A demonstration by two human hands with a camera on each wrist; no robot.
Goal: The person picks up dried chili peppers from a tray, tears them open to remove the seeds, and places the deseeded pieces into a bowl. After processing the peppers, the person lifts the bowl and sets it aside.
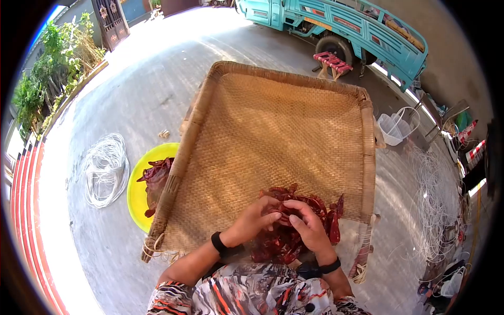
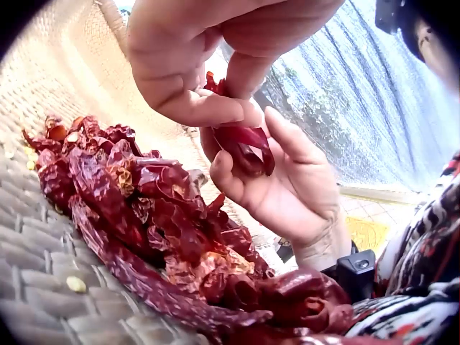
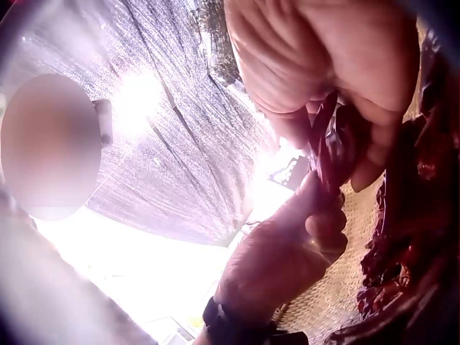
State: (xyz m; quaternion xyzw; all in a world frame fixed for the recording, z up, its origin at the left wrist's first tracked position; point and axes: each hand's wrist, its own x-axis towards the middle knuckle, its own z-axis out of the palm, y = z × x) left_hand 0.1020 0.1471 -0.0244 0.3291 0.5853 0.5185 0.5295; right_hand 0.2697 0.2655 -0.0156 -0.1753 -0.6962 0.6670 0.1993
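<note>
A split dried red chili pepper (image 2: 248, 144) is held between both hands, above a woven tray (image 1: 262, 131). My left hand (image 1: 255, 219) pinches one end of it between thumb and fingers. On the other side, my right hand (image 1: 311, 228) grips the same pepper with thumb and curled fingers. In the right wrist view the pepper (image 3: 333, 147) lies folded open along its length. Beneath the hands, a heap of dried red chilies (image 2: 136, 208) covers the near end of the tray, partly hidden by the hands in the head view.
Beyond the tray's left edge, a yellow basin (image 1: 137, 194) holds more chilies (image 1: 156, 181). A coil of white cord (image 1: 106, 170) lies farther left. To the right are a clear plastic basket (image 1: 394, 129) and tangled white strands (image 1: 433, 210). A red-topped stool (image 1: 333, 62) stands by a turquoise cargo vehicle (image 1: 357, 31).
</note>
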